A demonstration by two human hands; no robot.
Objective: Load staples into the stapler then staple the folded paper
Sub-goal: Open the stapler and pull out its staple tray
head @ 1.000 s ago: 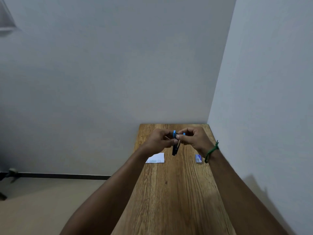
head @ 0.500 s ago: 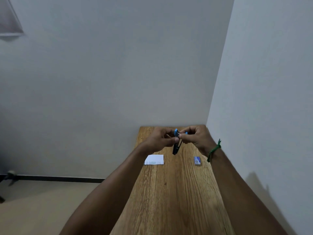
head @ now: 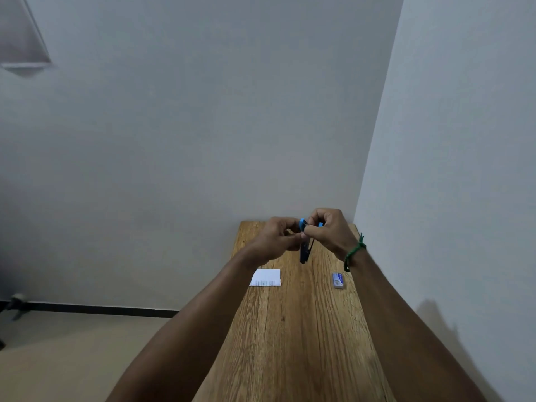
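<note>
Left hand and right hand both gripping the blue stapler above the wooden worktop, folded paper lying left, staple box lying right

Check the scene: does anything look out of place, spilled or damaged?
Nothing stands out. The left hand and right hand hold the stapler above the wooden table; the folded paper and staple box lie flat on it.

We see the left hand and right hand bare, forearms too. A green knotted cord bracelet circles the right wrist.
</note>
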